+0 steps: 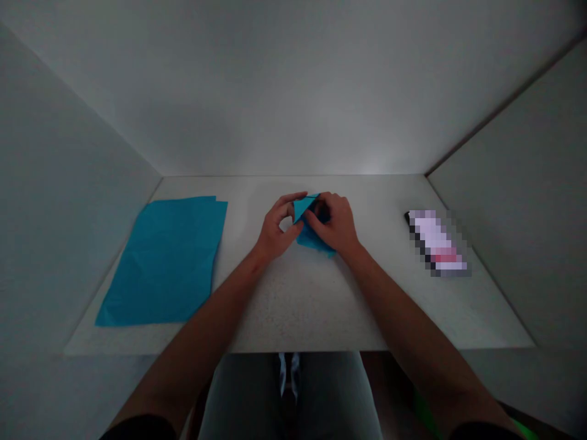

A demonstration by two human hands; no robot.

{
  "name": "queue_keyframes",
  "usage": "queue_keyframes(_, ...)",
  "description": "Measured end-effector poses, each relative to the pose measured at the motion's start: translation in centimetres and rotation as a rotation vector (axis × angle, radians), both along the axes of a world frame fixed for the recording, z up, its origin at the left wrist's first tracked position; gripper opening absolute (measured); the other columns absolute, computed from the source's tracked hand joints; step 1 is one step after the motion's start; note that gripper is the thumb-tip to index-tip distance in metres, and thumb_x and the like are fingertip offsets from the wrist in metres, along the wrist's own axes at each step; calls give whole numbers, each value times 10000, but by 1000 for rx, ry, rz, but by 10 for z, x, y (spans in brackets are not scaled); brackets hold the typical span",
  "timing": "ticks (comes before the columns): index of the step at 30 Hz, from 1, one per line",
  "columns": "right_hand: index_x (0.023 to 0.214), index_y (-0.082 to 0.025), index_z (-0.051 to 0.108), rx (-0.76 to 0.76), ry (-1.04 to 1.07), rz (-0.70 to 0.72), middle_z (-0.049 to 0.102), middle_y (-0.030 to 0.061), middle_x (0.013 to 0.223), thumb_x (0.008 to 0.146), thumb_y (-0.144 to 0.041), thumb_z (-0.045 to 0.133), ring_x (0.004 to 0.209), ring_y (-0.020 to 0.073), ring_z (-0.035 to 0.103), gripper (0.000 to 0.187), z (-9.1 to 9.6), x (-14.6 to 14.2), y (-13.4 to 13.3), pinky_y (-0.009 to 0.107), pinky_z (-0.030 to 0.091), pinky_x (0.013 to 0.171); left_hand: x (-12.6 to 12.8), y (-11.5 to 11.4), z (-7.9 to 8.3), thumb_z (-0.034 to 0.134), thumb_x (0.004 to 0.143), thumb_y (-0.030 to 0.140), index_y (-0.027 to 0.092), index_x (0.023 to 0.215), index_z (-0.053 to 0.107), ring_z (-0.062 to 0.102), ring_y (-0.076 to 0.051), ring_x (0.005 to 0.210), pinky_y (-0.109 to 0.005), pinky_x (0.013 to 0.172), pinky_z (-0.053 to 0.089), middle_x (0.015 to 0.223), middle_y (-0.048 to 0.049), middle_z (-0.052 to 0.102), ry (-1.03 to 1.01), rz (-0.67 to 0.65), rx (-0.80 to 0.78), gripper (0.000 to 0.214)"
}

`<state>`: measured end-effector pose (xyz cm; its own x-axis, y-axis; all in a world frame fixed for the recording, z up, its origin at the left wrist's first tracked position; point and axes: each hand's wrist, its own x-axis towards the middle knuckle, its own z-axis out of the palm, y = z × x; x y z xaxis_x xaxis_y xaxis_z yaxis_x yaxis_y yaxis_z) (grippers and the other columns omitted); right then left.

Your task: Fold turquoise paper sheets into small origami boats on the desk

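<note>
A small piece of folded blue paper [316,239] is between my two hands, above the middle of the table. My left hand [276,227] grips its left edge, thumb below and fingers along the top. On the other side, my right hand [339,221] is closed on the paper, with its thumb pressed on the near face. A lighter triangular flap shows at the upper left, and the lower part spreads out beneath my right thumb. My right fingers hide part of the folds.
Larger blue sheets [165,263] lie flat at the left of the white table [293,305], slightly offset. A phone [435,241] with a blurred-out screen rests at the right. Walls [293,91] enclose the table at the back and both sides.
</note>
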<state>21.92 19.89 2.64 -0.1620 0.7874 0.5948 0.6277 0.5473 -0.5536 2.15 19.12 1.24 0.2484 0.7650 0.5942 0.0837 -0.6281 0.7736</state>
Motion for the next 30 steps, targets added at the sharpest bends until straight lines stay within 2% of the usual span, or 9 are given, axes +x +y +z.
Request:
queue_keyframes(3, 953, -268, 611, -21, 53, -10, 689, 5, 801, 953, -408, 692, 775, 231, 610, 162, 2, -1, -2, 409, 429, 799, 4, -5, 0, 721, 1004, 449, 220, 1005, 607, 679, -303, 1351, -511, 1120, 570, 1502, -184, 665, -23, -17, 4, 256)
queue_keyframes(7, 899, -264, 589, -54, 170, 13, 625, -5, 785, 959, -323, 633, 752, 210, 567, 94, 1, 0, -1, 385, 418, 763, 9, -5, -6, 749, 980, 450, 257, 1250, 574, 654, -300, 1397, -502, 1105, 583, 1542, -174, 638, -47, -10, -5, 376)
queue_keyframes(9, 859, -260, 574, -60, 255, 66, 579, -8, 776, 972, -316, 613, 753, 201, 544, 133, 2, 1, 2, 374, 418, 750, 11, -3, -9, 737, 991, 469, 276, 1336, 557, 654, -297, 1394, -492, 1081, 596, 1569, -164, 611, -78, 36, -33, 435)
queue_keyframes(13, 764, -255, 540, -98, 409, 204, 539, 0, 781, 976, -374, 618, 771, 199, 533, 255, 3, 7, 7, 376, 450, 763, 14, -2, -9, 743, 997, 507, 276, 1316, 596, 704, -273, 1289, -452, 1046, 606, 1524, -141, 644, -182, 160, -134, 420)
queue_keyframes(17, 713, -258, 509, -220, 579, 226, 530, 34, 811, 963, -553, 573, 784, 225, 549, 392, 0, 14, 16, 402, 505, 753, 12, -2, -1, 748, 996, 538, 251, 1129, 709, 740, -252, 1069, -405, 976, 609, 1153, -75, 777, -205, 336, -306, 319)
queue_keyframes(19, 771, -264, 537, -305, 667, 186, 522, 42, 817, 959, -670, 522, 781, 240, 566, 447, -3, 20, 22, 408, 526, 728, 10, 0, 0, 783, 961, 570, 228, 980, 724, 726, -240, 929, -383, 889, 613, 918, -40, 747, -218, 380, -386, 348)
queue_keyframes(21, 851, -272, 569, -359, 708, 146, 510, 38, 806, 954, -770, 471, 778, 250, 581, 518, -8, 29, 30, 411, 545, 721, 9, 3, -1, 819, 915, 613, 218, 924, 719, 715, -231, 861, -363, 810, 611, 832, -25, 717, -287, 373, -452, 408)
queue_keyframes(26, 967, -281, 600, -360, 755, 110, 533, 21, 813, 931, -894, 448, 805, 255, 616, 633, -25, 48, 49, 412, 576, 754, 6, 12, -7, 870, 828, 688, 211, 1109, 740, 776, -283, 1012, -409, 861, 653, 1026, -88, 805, -513, 230, -634, 569)
queue_keyframes(30, 974, -279, 586, -360, 865, -34, 573, 2, 847, 920, -872, 536, 858, 237, 626, 597, -34, 52, 55, 379, 576, 792, 0, 16, -4, 896, 800, 695, 229, 1165, 739, 766, -335, 1189, -486, 990, 662, 1208, -124, 819, -609, 160, -707, 613)
